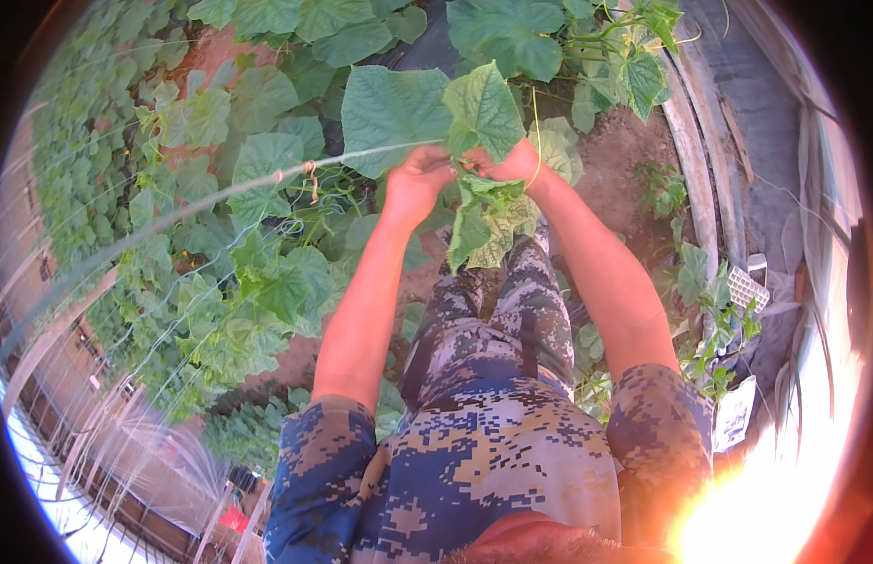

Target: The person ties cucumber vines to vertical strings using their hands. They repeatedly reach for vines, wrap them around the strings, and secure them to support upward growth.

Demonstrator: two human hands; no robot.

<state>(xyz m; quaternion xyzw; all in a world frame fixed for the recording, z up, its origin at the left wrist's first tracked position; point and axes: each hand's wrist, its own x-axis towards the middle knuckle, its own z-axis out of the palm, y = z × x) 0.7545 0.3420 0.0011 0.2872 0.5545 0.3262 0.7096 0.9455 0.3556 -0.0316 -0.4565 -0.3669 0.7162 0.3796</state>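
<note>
Both my hands meet in front of me at the top of a climbing vine with broad, lobed green leaves (484, 113). My left hand (416, 180) has its thumb and fingertips pinched together at the end of a taut pale string (366, 151), which runs off to the left. Close beside it, my right hand (505, 163) is bent around the vine's stem, its fingers partly hidden by a leaf. A large leaf (394, 113) spreads behind my left hand, and smaller leaves (471, 229) hang below both hands. A thin yellowish tendril crosses my right wrist.
Dense rows of similar vines (91, 155) fill the left side, with thin strings (175, 317) running among them. Bare soil (616, 155) and long weathered boards (697, 162) lie to the right, near a white plastic grid (748, 287) and plastic sheeting (817, 176).
</note>
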